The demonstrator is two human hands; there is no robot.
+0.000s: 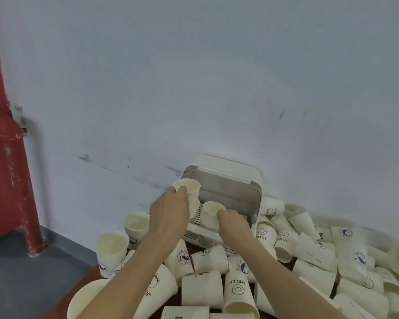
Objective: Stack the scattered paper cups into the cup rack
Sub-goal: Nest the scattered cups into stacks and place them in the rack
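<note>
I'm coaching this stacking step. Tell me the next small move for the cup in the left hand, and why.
Probably lower the cup onto the stack in the rack. The left hand holds it upright, up and to the left of the stack, not yet nested, while the right hand grips the stack's rim, seemingly steadying it.

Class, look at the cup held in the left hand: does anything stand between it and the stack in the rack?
Partly. The right hand rests on the stack's rim, just where the held cup in the left hand must go. The rack's front is open.
</note>
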